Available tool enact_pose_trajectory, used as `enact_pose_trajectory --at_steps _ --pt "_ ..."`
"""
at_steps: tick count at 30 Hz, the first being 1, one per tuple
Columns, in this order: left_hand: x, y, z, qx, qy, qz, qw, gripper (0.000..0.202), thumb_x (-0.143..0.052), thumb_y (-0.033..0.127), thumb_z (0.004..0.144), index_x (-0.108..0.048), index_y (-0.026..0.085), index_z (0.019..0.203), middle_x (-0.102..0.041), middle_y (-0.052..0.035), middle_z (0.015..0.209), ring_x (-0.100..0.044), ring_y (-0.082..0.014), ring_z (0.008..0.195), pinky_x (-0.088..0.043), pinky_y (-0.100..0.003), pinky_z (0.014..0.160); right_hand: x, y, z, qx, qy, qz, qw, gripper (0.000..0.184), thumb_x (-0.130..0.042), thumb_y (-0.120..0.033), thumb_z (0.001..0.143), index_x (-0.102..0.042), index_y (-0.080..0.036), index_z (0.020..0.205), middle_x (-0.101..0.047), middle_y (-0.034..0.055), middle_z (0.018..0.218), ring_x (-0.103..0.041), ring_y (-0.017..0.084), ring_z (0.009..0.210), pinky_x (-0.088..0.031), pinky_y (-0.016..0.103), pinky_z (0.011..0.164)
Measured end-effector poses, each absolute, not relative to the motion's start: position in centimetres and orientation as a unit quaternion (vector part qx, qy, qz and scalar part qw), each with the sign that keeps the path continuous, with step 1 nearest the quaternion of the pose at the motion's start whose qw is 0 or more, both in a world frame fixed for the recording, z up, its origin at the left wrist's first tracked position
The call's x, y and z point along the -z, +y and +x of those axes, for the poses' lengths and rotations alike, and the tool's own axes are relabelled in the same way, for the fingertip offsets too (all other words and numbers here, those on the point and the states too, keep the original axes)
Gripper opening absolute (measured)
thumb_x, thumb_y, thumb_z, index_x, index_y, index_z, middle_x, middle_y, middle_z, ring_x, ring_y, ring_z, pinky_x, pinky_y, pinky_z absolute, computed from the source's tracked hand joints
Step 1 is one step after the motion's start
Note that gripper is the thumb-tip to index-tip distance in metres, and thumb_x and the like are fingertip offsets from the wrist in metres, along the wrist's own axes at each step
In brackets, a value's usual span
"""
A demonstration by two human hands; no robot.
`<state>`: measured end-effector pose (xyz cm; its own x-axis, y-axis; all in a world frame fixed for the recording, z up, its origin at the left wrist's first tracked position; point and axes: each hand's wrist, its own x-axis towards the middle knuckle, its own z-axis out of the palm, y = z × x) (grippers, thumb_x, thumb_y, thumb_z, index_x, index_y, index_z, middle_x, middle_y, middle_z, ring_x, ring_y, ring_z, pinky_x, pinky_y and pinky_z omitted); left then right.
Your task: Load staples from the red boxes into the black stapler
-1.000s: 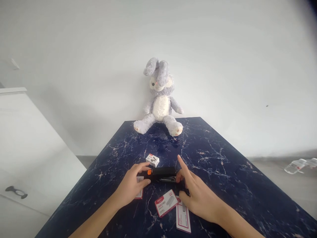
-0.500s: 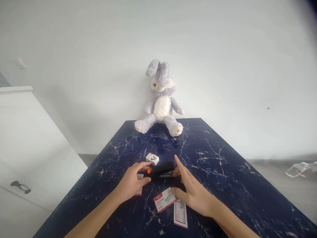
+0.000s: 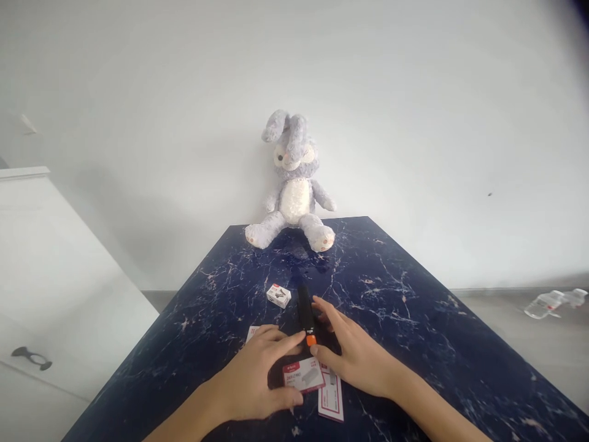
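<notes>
Since half a second ago the stapler [image 3: 305, 309] has turned: it lay across in front of me, and now it points away from me, with its orange end on my side. It lies flat on the table [image 3: 405, 288], and no hand lifts it.

My left hand [image 3: 257, 377] is spread open, and one fingertip touches the orange end. My right hand [image 3: 356, 359] is also open; the thumb is at the orange end and the fingers lie along the right side of the stapler, not closed around it. I judge that I am in the step of placing and aligning the stapler. Any further handling would need a real hold on the body, because now only fingertips guide it.

Left of the stapler's far end stands a small staple box [image 3: 278, 295]. Just nearer than the orange end lies a red-and-white box [image 3: 304, 374], and beside it a flat card [image 3: 331, 402].

The table is dark blue marble. Far behind the stapler a plush rabbit [image 3: 293, 184] sits against a white wall. Far to the left is a white cabinet [image 3: 50, 258], and far to the right a plastic bottle [image 3: 552, 302] lies on the floor.
</notes>
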<state>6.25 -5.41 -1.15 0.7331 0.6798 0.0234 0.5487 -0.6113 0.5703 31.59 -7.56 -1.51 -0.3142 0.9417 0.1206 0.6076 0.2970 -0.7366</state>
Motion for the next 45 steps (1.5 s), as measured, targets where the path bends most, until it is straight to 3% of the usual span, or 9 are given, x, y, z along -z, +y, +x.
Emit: enact_pose_trajectory --at_steps 6,10,16,22,29,33,37,40,45 --pt "-0.2 -5.7 6.2 -0.127 0.29 0.927 0.202 0.06 -0.065 0.026 0.077 -0.053 0.031 0.136 -0.065 -0.0066 0.1 -0.056 -0.0278 0.094 -0.044 -0.047 0.092 0.2 -7.6 31.9 -0.245 -0.76 -0.551 0.241 0.016 -0.056 -0.036 0.087 -0.054 -0.022 0.095 -0.063 0.0027 0.093 -0.059 0.018 0.079 -0.045 0.031 0.071" --pt "-1.3 -5.4 5.9 -0.164 0.347 0.908 0.169 0.049 -0.058 0.026 0.081 -0.057 0.026 0.13 -0.064 -0.0073 0.09 -0.052 -0.0285 0.091 -0.045 -0.045 0.081 -0.8 -8.0 32.2 -0.261 -0.774 -0.548 0.178 0.028 -0.071 -0.043 0.075 -0.052 -0.021 0.076 -0.057 -0.0001 0.087 -0.054 0.017 0.079 -0.04 0.027 0.065" --pt "-1.4 -5.6 6.1 -0.114 0.318 0.922 0.188 0.059 -0.078 0.051 0.066 -0.066 0.027 0.118 -0.064 -0.0062 0.087 -0.052 -0.03 0.089 -0.045 -0.048 0.084 -1.3 -9.1 31.7 -0.321 -0.795 -0.503 0.108 0.054 -0.088 -0.045 0.047 -0.063 -0.025 0.091 -0.052 0.0001 0.104 -0.053 0.024 0.098 -0.043 0.029 0.075" --pt "-1.3 -5.4 5.3 -0.089 0.306 0.916 0.244 0.065 -0.08 0.032 0.066 -0.059 0.035 0.127 -0.045 -0.0054 0.146 -0.021 -0.0436 0.141 -0.03 -0.062 0.108 -0.8 -8.9 31.9 -0.313 -0.805 -0.492 0.107 0.036 -0.078 -0.027 0.056 -0.061 -0.023 0.088 -0.052 0.0008 0.102 -0.053 0.021 0.095 -0.043 0.028 0.074" --pt "1.4 -5.0 6.2 -0.122 0.34 0.903 0.232 0.08 -0.082 0.054 0.063 -0.055 0.029 0.134 -0.06 -0.0104 0.122 -0.045 -0.0374 0.123 -0.043 -0.054 0.101 -2.5 -8.9 32.6 -0.357 -0.784 -0.495 0.116 0.025 -0.075 -0.027 0.059 -0.055 -0.021 0.075 -0.056 -0.0011 0.094 -0.055 0.017 0.082 -0.041 0.025 0.066" --pt "1.6 -5.1 6.3 -0.126 0.346 0.903 0.22 0.097 -0.08 0.062 0.062 -0.042 0.031 0.146 -0.058 -0.0107 0.131 -0.039 -0.0401 0.129 -0.035 -0.058 0.106 -4.3 -9.1 33.5 -0.476 -0.749 -0.449 0.106 0.019 -0.07 -0.022 0.063 -0.056 -0.022 0.076 -0.061 -0.0025 0.09 -0.056 0.017 0.082 -0.042 0.024 0.067" --pt "-0.1 -4.1 3.7 -0.045 0.331 0.907 0.257 0.102 -0.079 0.061 0.063 -0.032 0.039 0.151 -0.035 -0.0033 0.156 -0.018 -0.0428 0.144 -0.019 -0.062 0.115 -3.9 -9.9 32.2 -0.407 -0.769 -0.446 0.21 0.025 -0.067 -0.017 0.06 -0.051 -0.022 0.079 -0.061 -0.0026 0.09 -0.054 0.016 0.079 -0.043 0.025 0.069" --pt "-1.1 -2.8 1.2 -0.004 0.39 0.88 0.27 0.105 -0.082 0.055 0.059 -0.031 0.041 0.15 -0.021 0.0001 0.162 -0.012 -0.0434 0.146 -0.025 -0.059 0.114 -1.9 -10.5 29.4 -0.291 -0.798 -0.428 0.309 0.029 -0.064 -0.017 0.062 -0.051 -0.023 0.086 -0.061 0.0009 0.106 -0.056 0.015 0.081 -0.045 0.026 0.071" --pt "-1.3 -1.7 0.1 -0.031 0.414 0.864 0.284 0.087 -0.078 0.037 0.064 -0.044 0.038 0.144 -0.045 -0.0039 0.145 -0.045 -0.0329 0.131 -0.046 -0.041 0.101 1.2 -11.1 25.9 -0.194 -0.835 -0.467 0.218 0.036 -0.062 -0.025 0.071 -0.057 -0.027 0.107 -0.061 0.0016 0.111 -0.063 0.018 0.077 -0.046 0.029 0.066"
